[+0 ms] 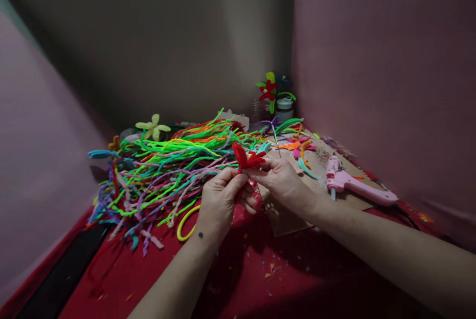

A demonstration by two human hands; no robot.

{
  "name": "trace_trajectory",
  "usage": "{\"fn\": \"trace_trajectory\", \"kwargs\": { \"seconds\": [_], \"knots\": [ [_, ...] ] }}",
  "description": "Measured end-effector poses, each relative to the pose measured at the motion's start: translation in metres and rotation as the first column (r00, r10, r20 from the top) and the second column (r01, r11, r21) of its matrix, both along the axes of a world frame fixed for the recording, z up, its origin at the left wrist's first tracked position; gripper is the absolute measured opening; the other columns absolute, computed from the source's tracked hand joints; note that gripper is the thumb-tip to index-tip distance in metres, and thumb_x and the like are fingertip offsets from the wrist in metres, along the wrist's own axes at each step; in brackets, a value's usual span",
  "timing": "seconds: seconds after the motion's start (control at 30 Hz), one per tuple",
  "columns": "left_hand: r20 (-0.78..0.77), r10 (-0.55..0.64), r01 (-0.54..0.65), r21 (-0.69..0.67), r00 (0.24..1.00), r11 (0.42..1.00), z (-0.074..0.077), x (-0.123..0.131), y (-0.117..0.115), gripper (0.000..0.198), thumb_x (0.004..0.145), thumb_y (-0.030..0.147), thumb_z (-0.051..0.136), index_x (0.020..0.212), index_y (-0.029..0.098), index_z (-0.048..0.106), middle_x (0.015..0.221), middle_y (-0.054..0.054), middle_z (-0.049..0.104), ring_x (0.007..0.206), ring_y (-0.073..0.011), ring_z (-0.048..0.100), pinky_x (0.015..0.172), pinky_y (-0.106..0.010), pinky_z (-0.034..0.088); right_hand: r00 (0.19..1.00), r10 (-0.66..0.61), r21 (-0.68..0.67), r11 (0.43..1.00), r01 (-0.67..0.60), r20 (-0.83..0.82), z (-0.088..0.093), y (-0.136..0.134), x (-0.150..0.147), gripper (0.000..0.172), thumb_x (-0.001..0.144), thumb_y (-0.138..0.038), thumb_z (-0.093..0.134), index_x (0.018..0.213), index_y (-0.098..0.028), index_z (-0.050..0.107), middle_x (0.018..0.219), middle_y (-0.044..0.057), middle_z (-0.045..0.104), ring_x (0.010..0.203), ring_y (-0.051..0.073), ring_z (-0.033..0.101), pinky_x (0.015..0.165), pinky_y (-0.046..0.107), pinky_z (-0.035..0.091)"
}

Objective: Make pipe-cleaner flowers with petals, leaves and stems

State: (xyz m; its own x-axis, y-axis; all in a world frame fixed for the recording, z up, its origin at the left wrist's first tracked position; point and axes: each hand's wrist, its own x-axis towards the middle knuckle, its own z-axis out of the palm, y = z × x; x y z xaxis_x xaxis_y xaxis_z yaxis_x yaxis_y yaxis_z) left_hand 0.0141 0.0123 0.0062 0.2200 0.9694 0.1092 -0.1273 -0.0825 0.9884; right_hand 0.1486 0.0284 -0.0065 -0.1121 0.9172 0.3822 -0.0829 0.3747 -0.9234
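Observation:
A red pipe-cleaner flower (245, 159) with a pale centre is held up in the middle of the view, above the table's near part. My left hand (223, 195) pinches it from below and the left with thumb and fingers. From the right, my right hand (282, 180) grips its base, its fingertips meeting those of the left. What lies between the fingertips is hidden. Behind the hands spreads a large heap of coloured pipe cleaners (167, 170), mostly green, lilac and orange.
A pink glue gun (357, 187) lies on cardboard (290, 222) at the right. At the back stand a lidded jar (284, 109) and a finished red flower (267, 91). A yellow flower (153, 127) tops the heap's far left. Scraps dot the red cloth (238, 279); walls enclose the sides.

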Motion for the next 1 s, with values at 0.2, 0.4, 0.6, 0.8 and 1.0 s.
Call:
{"fn": "trace_trajectory", "kwargs": {
  "seconds": [0.2,0.4,0.6,0.8,1.0],
  "knots": [
    [-0.093,0.184,-0.167,0.167,0.978,0.972,-0.002,0.002,-0.003,0.021,0.078,0.023,0.058,0.06,0.016,0.054,0.046,0.006,0.044,0.038,-0.0038,0.035,0.036,-0.014,0.028,0.974,-0.182,0.041,0.983,0.178,0.134,-0.004,-0.003,-0.005,0.022,0.075,-0.034,0.062,0.088,-0.017,0.07,0.082,0.006,0.066,0.085,0.021,0.059,0.08,0.038,0.046],
    [-0.028,0.259,-0.249,0.188,0.966,0.95,-0.005,0.002,-0.006,0.02,0.079,0.026,0.059,0.063,0.015,0.054,0.055,0.005,0.043,0.046,-0.0035,0.031,0.04,-0.014,0.024,0.987,-0.149,0.076,0.987,0.145,0.061,-0.005,-0.007,-0.009,0.023,0.076,-0.036,0.063,0.091,-0.02,0.071,0.087,0.006,0.067,0.089,0.021,0.058,0.084,0.037,0.044],
    [0.198,0.016,-0.02,0.017,0.98,1.0,0.0,-0.002,-0.004,0.025,0.082,0.032,0.056,0.065,0.014,0.051,0.051,0.006,0.044,0.038,-0.0013,0.023,0.037,-0.015,0.018,0.985,0.078,0.005,0.997,-0.079,-0.154,-0.003,-0.008,-0.014,0.021,0.077,-0.038,0.062,0.091,-0.026,0.072,0.091,0.002,0.066,0.097,0.019,0.054,0.088,0.037,0.041],
    [0.343,-0.212,0.268,-0.125,0.915,0.955,-0.002,-0.009,0.008,0.021,0.077,0.034,0.062,0.074,0.014,0.053,0.048,0.007,0.046,0.033,-0.0002,0.016,0.032,-0.012,0.019,0.894,0.256,-0.139,0.935,-0.325,-0.368,-0.002,-0.007,-0.014,0.022,0.071,-0.039,0.068,0.085,-0.022,0.071,0.076,0.001,0.066,0.085,0.019,0.058,0.075,0.034,0.044],
    [0.307,-0.324,0.405,-0.254,0.895,0.878,-0.005,-0.016,0.015,0.026,0.079,0.037,0.058,0.07,0.014,0.053,0.041,0.007,0.039,0.032,-0.0017,0.019,0.031,-0.014,0.023,0.83,0.182,-0.15,0.942,-0.301,-0.527,-0.007,-0.01,-0.017,0.018,0.065,-0.031,0.074,0.08,-0.022,0.07,0.086,0.0,0.065,0.084,0.015,0.055,0.08,0.031,0.041]
  ]
}}
